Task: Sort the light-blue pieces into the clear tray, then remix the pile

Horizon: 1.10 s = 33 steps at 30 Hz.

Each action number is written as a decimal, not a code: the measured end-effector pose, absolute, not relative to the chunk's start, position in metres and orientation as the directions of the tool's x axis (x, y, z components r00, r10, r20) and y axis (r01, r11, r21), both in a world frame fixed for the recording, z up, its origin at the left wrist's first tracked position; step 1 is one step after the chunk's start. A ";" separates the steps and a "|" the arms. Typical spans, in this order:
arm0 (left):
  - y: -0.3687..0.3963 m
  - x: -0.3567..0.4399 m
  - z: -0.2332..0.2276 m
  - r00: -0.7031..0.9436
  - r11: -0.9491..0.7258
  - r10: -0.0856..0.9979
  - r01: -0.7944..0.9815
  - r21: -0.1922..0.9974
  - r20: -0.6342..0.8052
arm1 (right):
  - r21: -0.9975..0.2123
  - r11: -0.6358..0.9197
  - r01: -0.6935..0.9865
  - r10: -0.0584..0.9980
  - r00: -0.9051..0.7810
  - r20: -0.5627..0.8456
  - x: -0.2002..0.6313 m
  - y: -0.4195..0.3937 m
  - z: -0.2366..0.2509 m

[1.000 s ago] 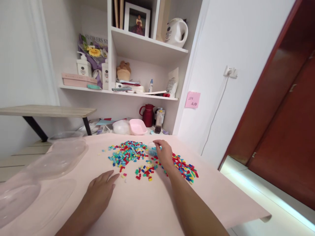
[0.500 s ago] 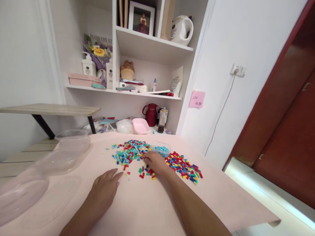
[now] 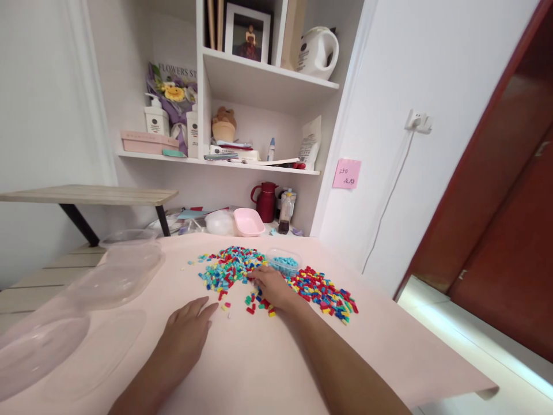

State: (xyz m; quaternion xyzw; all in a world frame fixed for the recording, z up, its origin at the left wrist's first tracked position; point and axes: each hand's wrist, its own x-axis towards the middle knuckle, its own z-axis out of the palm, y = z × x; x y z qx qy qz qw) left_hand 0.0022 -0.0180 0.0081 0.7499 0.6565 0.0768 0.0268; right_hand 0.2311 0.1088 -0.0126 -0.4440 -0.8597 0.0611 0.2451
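My right hand (image 3: 273,288) reaches to the near edge of a mixed pile of small toy bricks (image 3: 231,266). Its fingers are drawn together at the bricks, and whatever they pinch is too small to make out. Just behind that hand stands a clear plastic box (image 3: 298,266) with light blue bricks (image 3: 285,261) in it. My left hand (image 3: 186,324) rests on the table, holding nothing, with thumb and fingers apart. A few loose bricks (image 3: 251,310) lie between the two hands, partly under the right wrist.
A second brick pile (image 3: 322,291), largely red, yellow and blue, spreads right of the box. Clear plastic lids and trays (image 3: 116,279) lie on the left of the pink-covered table (image 3: 254,369). At the back are a pink basin (image 3: 249,222), a red jug (image 3: 265,202) and a bottle (image 3: 286,213).
Both hands stay in nearly the same places. The whole view has shifted very slightly; no brick has visibly changed place.
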 end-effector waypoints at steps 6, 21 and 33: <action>-0.017 0.001 0.007 0.136 -0.145 0.988 0.982 0.121 0.078 | -0.281 0.605 0.745 0.784 -0.496 0.374 0.227 0.105 -0.007; -0.016 0.000 0.004 0.140 -0.155 0.985 0.977 0.148 0.102 | -0.443 0.591 0.674 0.798 -0.409 0.442 0.237 0.101 0.007; -0.018 0.001 0.005 0.153 -0.163 0.984 0.980 0.111 0.092 | -0.381 0.646 0.661 0.762 -0.534 0.366 0.210 0.100 -0.002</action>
